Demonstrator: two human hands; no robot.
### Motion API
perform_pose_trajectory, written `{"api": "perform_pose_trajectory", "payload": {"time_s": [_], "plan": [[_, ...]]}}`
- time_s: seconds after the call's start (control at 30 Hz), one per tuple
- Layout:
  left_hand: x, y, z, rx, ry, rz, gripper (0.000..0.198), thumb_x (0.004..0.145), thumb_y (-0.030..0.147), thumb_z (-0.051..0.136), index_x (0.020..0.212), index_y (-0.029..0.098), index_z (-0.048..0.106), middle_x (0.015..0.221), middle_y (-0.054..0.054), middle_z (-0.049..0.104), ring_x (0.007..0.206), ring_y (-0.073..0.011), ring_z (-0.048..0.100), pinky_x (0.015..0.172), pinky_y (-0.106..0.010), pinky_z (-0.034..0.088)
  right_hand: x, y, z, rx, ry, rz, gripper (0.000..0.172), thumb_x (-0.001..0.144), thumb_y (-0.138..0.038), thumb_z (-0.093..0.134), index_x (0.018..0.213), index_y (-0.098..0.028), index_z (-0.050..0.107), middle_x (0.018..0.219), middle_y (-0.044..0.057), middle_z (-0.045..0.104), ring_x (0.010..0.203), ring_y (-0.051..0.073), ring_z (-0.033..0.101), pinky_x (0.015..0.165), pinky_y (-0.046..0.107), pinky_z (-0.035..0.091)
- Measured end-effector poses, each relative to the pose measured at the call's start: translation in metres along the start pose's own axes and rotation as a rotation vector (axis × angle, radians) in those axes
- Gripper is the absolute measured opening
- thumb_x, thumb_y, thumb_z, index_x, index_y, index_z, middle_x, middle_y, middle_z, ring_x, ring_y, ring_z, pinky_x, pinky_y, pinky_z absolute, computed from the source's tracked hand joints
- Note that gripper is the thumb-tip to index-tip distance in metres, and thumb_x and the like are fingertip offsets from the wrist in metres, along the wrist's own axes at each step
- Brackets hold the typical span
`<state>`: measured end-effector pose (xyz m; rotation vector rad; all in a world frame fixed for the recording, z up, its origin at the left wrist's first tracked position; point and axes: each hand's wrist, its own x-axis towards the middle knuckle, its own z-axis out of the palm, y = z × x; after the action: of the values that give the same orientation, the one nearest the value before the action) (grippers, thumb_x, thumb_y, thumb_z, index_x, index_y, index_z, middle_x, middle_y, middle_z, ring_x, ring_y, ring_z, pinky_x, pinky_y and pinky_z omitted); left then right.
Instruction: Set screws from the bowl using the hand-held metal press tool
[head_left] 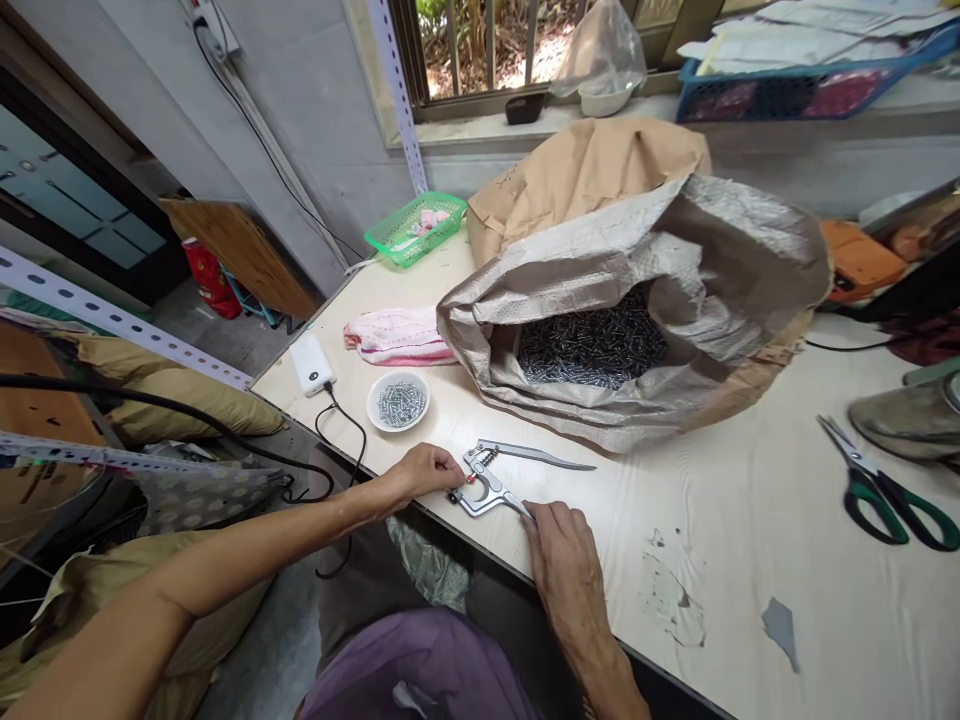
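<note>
Silver hand-press pliers (491, 490) with a C-shaped head and a spring lie at the table's front edge, their two handles spread apart. My right hand (566, 560) is closed around the end of the lower handle. At the head, my left hand (429, 470) has its fingers pinched together beside a small red part in the jaw; whatever is between the fingertips is too small to name. Just behind my left hand stands a white bowl (399, 401) of small metal pieces. A large paper-lined sack (570, 290) lies open behind the pliers, with many dark metal pieces inside.
Scissors (885, 490) with green handles lie at the right, near a metal container (911, 415). A white power bank (313, 364) with a black cable, a pink-striped cloth (405, 335) and a green basket (416, 230) are at the left. A grey scrap (781, 630) lies nearer.
</note>
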<state>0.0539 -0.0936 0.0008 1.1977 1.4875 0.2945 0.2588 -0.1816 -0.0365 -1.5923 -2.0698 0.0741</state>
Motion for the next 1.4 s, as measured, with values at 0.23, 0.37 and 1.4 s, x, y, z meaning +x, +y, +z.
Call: {"api": "perform_pose_trajectory", "payload": {"time_s": [0.23, 0.37, 1.4], "plan": [[-0.004, -0.009, 0.002, 0.039, 0.071, 0.178, 0.023, 0.065, 0.032, 0.065, 0.074, 0.011, 0.068, 0.065, -0.002, 0.061, 0.058, -0.0105, 0.049, 0.055, -0.020, 0.036, 0.005, 0.002, -0.008, -0.111, -0.016, -0.034, 0.021, 0.093, -0.022, 0.039, 0.088, -0.019, 0.059, 0.068, 0.003, 0.053, 0.067, 0.017, 0.042, 0.064, 0.031, 0.029], [-0.002, -0.013, 0.003, 0.120, 0.105, 0.220, 0.022, 0.066, 0.033, 0.065, 0.072, 0.013, 0.070, 0.076, -0.003, 0.063, 0.064, -0.0118, 0.052, 0.059, -0.021, 0.039, 0.006, 0.001, -0.009, -0.118, -0.006, -0.047, 0.021, 0.092, -0.021, 0.040, 0.088, -0.018, 0.060, 0.067, 0.002, 0.052, 0.068, 0.017, 0.043, 0.064, 0.030, 0.028], [-0.030, -0.036, 0.030, 0.341, 0.364, 0.782, 0.013, 0.087, 0.021, 0.053, 0.086, 0.016, 0.065, 0.087, -0.008, 0.064, 0.090, -0.0193, 0.058, 0.079, -0.034, 0.051, 0.074, 0.028, -0.027, -0.107, -0.154, -0.078, 0.022, 0.092, -0.030, 0.040, 0.095, -0.019, 0.058, 0.093, 0.007, 0.057, 0.083, 0.017, 0.050, 0.070, 0.028, 0.037]]}}
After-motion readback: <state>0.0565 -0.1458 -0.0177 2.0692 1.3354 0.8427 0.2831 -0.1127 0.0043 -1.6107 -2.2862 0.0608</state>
